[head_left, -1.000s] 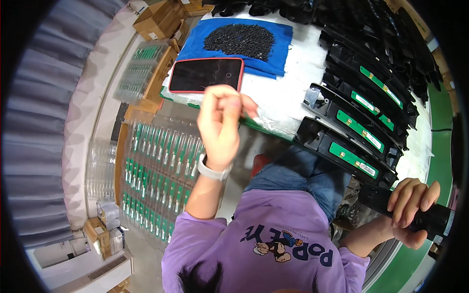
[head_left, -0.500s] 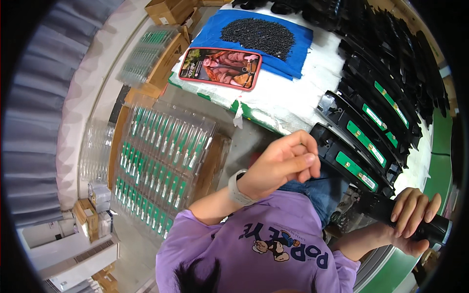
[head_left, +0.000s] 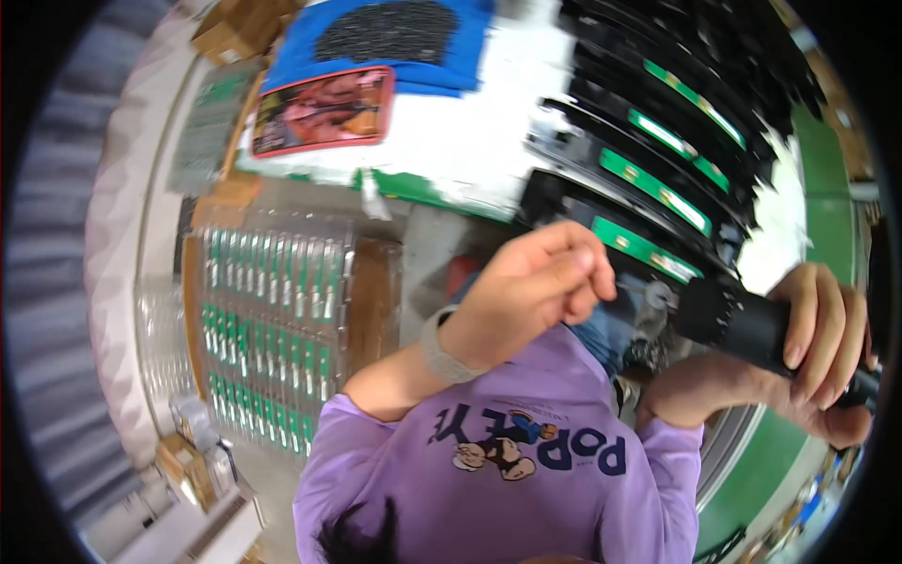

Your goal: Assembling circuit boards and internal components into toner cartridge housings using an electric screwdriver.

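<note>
Thick, black, cylindrical tool point(head_left: 740, 325)

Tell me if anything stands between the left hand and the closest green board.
Nothing visible does: between the left hand and the green board only the black housing that carries it shows, though the hand's height is unclear.

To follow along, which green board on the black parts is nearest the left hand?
The bottom green board, on the black part nearest the left hand; the others sit higher in the picture.
</note>
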